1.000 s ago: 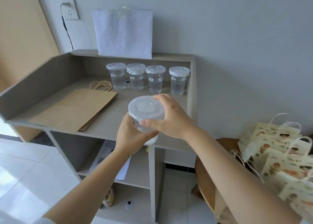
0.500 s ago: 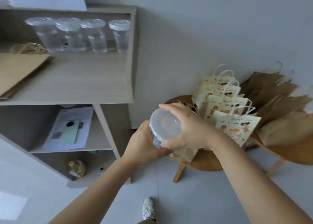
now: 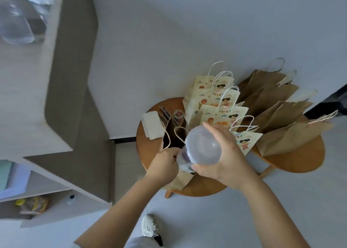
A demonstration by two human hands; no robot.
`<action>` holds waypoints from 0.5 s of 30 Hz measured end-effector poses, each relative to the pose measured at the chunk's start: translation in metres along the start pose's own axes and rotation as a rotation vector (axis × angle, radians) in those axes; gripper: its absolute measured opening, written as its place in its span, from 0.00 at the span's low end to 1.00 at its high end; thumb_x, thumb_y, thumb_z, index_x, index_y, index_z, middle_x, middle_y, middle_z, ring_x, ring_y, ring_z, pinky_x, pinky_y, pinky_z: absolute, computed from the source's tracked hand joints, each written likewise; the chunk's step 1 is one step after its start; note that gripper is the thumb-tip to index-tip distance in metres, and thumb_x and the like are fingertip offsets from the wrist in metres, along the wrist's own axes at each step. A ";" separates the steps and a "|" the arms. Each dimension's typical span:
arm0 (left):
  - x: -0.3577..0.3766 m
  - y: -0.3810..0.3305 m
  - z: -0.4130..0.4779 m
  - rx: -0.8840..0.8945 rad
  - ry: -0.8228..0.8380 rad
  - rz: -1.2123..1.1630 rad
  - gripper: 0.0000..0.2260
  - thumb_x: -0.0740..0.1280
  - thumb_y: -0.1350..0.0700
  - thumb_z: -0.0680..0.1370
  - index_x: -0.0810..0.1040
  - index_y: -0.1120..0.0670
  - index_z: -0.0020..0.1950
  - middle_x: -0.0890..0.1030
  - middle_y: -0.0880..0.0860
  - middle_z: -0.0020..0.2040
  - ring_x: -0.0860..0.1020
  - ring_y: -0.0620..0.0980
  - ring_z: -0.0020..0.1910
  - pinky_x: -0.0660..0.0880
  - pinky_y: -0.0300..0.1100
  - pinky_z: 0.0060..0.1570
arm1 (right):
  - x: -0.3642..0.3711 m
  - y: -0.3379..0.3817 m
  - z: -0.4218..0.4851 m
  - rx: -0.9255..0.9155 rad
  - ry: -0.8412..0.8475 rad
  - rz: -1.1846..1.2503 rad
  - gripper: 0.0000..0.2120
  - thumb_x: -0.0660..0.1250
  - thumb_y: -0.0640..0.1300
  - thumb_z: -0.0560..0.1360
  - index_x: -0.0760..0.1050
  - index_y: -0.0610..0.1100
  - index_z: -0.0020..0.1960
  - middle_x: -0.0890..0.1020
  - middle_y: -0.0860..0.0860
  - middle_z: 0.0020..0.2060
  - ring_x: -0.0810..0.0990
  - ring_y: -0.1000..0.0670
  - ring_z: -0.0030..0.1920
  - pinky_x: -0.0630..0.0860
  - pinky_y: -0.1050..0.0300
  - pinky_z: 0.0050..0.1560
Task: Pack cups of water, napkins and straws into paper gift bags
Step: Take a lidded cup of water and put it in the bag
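My right hand [image 3: 225, 159] is gripping the lidded cup [image 3: 201, 148] around its top. My left hand [image 3: 164, 163] is curling just beside it, at the open brown bag [image 3: 171, 133]; I cannot tell its hold.

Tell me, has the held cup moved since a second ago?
Yes. The cup left the grey counter's front edge, going right and down, and is now over the round wooden table.

Right hand [image 3: 226, 154]: bare forearm reaching forward, fingers and thumb curled round the lid end of a cup [image 3: 201, 148]. Left hand [image 3: 165, 163]: forearm forward, fingers curled beside the cup; its hold is unclear.
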State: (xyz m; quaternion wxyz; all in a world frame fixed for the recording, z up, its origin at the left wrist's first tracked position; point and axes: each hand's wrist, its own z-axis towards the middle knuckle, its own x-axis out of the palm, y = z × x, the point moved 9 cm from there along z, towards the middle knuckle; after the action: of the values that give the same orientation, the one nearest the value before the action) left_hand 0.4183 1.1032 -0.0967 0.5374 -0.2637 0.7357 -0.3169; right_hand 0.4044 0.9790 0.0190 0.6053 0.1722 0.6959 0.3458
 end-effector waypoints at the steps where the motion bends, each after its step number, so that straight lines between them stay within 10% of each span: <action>1: 0.001 0.002 0.009 -0.060 -0.044 0.042 0.08 0.58 0.61 0.79 0.76 0.54 0.46 0.77 0.50 0.42 0.74 0.49 0.41 0.72 0.42 0.40 | -0.006 -0.004 0.005 -0.006 -0.029 -0.014 0.45 0.75 0.57 0.57 0.57 0.61 0.69 0.60 0.72 0.57 0.60 0.61 0.63 0.62 0.66 0.56; 5: -0.004 0.016 0.031 -0.302 -0.092 0.376 0.16 0.56 0.45 0.81 0.72 0.51 0.63 0.71 0.55 0.61 0.71 0.54 0.60 0.72 0.46 0.54 | -0.020 -0.018 0.023 -0.006 -0.087 -0.043 0.46 0.74 0.58 0.56 0.60 0.54 0.71 0.63 0.63 0.59 0.62 0.59 0.62 0.65 0.65 0.55; 15: 0.006 0.050 0.048 -0.516 0.003 0.600 0.41 0.64 0.28 0.67 0.67 0.53 0.70 0.63 0.55 0.72 0.59 0.56 0.72 0.53 0.60 0.71 | -0.043 -0.035 0.069 -0.044 -0.089 0.047 0.44 0.74 0.57 0.56 0.55 0.64 0.66 0.63 0.64 0.61 0.62 0.61 0.63 0.64 0.70 0.52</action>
State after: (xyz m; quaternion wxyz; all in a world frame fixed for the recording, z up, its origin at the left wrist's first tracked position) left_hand 0.4602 1.1235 -0.1484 0.5209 -0.1631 0.8365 0.0490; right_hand 0.4860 0.9454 0.0238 0.6312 0.1903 0.6562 0.3672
